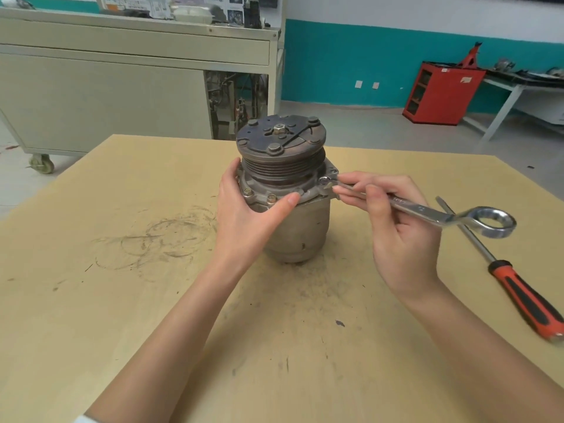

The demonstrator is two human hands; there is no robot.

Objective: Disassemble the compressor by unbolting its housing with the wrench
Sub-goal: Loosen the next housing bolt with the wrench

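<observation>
The compressor (293, 227) stands upright in the middle of the table, its dark clutch plate and ribbed pulley on top and a grey flange with small bolts (271, 198) below. My left hand (247, 215) grips the flange on its left side, thumb across the front. My right hand (393, 221) pinches the shaft of a silver ring wrench (424, 212). The wrench's small end sits on a bolt at the flange's right corner (324, 180). Its large ring end sticks out to the right.
The tan table (122, 300) carries dark scuff marks on the left. A red-and-black-handled screwdriver (518, 291) lies at the right edge, under the wrench's ring. Behind stand a beige wheeled cabinet (106, 96), a red cabinet (439, 93) and a white bench.
</observation>
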